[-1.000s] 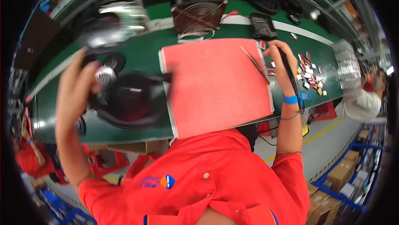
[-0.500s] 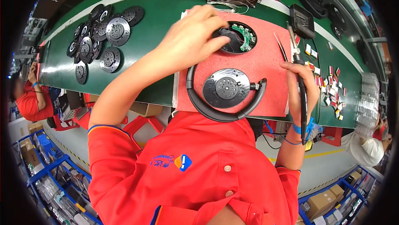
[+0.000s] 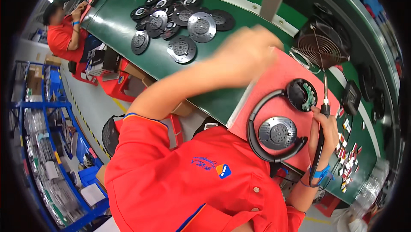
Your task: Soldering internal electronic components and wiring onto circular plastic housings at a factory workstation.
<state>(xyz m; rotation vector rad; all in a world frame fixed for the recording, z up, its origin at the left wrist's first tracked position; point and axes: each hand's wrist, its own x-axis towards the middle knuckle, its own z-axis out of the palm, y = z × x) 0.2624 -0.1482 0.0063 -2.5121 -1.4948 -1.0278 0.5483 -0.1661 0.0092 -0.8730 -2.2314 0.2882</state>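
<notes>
My right hand [image 3: 327, 130] is closed around a soldering iron [image 3: 326, 108], its metal tip pointing away from me and its cord trailing down past the wrist. Over the far left part of a pink foam mat [image 3: 244, 116] is my left hand [image 3: 252, 54], smeared by motion, so its fingers cannot be read. A black headphone [image 3: 252, 140] lies on the mat beneath and between the hands. One ear cup is uncovered, showing a green circuit board [image 3: 308, 95] beside the right hand's fingers. On the nearer cup area sits a shiny perforated round plate [image 3: 277, 133].
Several round black speaker plates [image 3: 201, 27] are heaped on the green table to the left. A fan with a wire guard [image 3: 321, 51] stands behind the mat. On the right are a black tray [image 3: 351, 98], scattered small packs [image 3: 346, 161] and clear plastic trays [image 3: 370, 189]. Another person [image 3: 66, 37] sits far left.
My left hand has left the uncovered ear cup, moving away toward the mat's far left edge. The view has turned, shifting the table. My right hand still grips the soldering iron, now beside that cup.
</notes>
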